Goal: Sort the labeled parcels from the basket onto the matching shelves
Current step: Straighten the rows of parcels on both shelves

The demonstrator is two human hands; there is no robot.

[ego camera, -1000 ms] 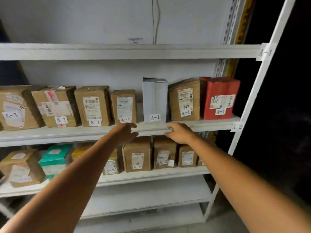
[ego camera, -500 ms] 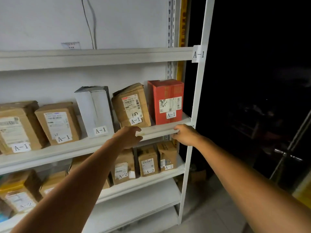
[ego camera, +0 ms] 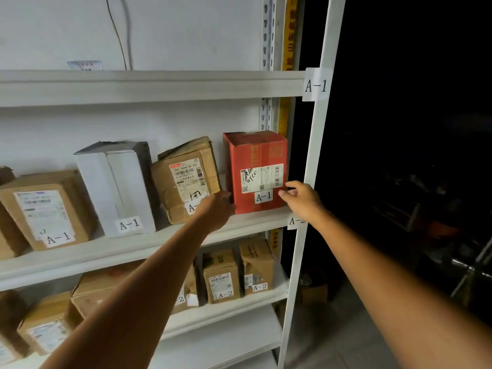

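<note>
**Bracketing the red box (ego camera: 257, 155) on the A-1 shelf (ego camera: 133, 253)**

At the far left of the shelf a brown parcel (ego camera: 45, 209) stands with an A-1 sticker on its front. Just beside it to the right is a white box (ego camera: 117, 187), tilted a little and also marked A-1. Next comes a crumpled brown parcel (ego camera: 186, 179), tilted as well, its sticker partly covered by the person's left hand (ego camera: 217, 211). That hand reaches up from below with its back to the camera. Its fingers go into the gap between the crumpled parcel and the red box, at the box's lower left edge. They are hidden there, so whether they clasp anything cannot be told.

The red box stands upright at the right end of the shelf, with a shipping label and an A-1 sticker on its front. The right hand (ego camera: 302, 199) is at the box's lower right corner, thumb and curled forefinger nipping the front right edge. Just behind that hand rises the white upright post (ego camera: 316, 145). It bears a paper tag (ego camera: 316, 85) reading A-1 at the level of the shelf above. A second tag (ego camera: 295, 221), half hidden by the wrist, sits at the shelf's own edge.

On the lower shelf (ego camera: 226, 312), small brown parcels (ego camera: 222, 282) marked A-2 stand beneath the red box. Right of the post the room is dark.
</note>
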